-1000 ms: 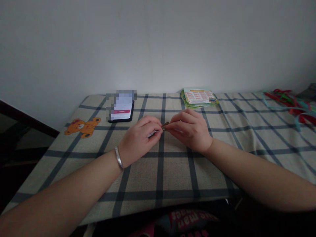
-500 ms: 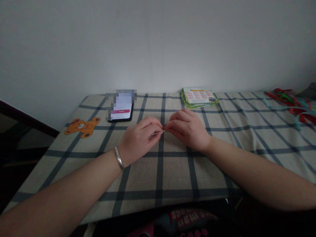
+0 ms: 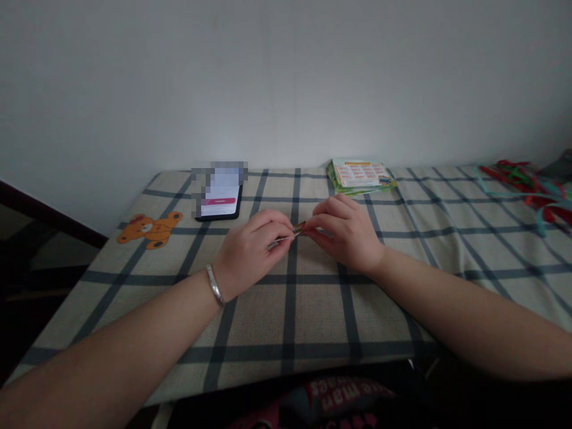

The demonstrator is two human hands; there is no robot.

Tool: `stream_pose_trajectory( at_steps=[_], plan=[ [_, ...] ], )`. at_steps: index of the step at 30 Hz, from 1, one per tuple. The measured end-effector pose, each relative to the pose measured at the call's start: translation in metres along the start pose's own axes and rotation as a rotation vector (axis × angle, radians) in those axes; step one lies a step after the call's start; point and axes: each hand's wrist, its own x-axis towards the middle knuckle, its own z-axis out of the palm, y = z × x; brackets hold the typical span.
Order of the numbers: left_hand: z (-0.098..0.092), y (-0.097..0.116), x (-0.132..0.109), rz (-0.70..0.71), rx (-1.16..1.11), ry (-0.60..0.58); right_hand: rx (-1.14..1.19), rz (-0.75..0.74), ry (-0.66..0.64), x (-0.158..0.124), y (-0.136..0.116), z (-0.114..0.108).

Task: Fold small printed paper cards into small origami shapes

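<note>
My left hand (image 3: 250, 253) is closed in a pinch over the middle of the table, a silver bangle on its wrist. Between its thumb and fingers is a small thin flat piece (image 3: 298, 227), seen nearly edge-on, with a yellowish-brown face and a pale edge. I cannot make out its exact kind. From the other side, my right hand (image 3: 348, 232) pinches the right end of the same piece with thumb and fingertips. Most of the piece is hidden by the fingers. To the left of my hands, a flat orange teddy bear cutout (image 3: 154, 232) lies on the checked tablecloth (image 3: 250, 333).
A phone (image 3: 221, 199) with a lit screen lies behind my left hand. Farther right, a stack of printed green-edged packets or cards (image 3: 361, 176) rests near the wall (image 3: 286, 77). Red, green and light-blue ribbons (image 3: 531, 190) are heaped at the far right.
My right hand has shifted slightly right and up, away from my left fingertips. More of the piece's yellowish-brown face shows between the hands.
</note>
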Motion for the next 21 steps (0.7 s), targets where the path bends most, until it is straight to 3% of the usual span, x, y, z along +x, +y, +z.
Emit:
stream_pose_trajectory(
  at_steps=[7,13,21],
  plan=[
    [-0.0014,0.0029,0.0006,0.022,0.056,-0.03,-0.097,-0.032,-0.11,0.0004,-0.0051,-0.0023],
    [-0.0022,0.0043,0.002,-0.001,0.11,-0.056,-0.022,-0.014,-0.091,0.001,-0.0055,-0.0018],
    [-0.0006,0.0011,0.0012,-0.021,0.014,-0.005,0.121,-0.012,-0.034,0.003,-0.0073,0.0001]
  ],
)
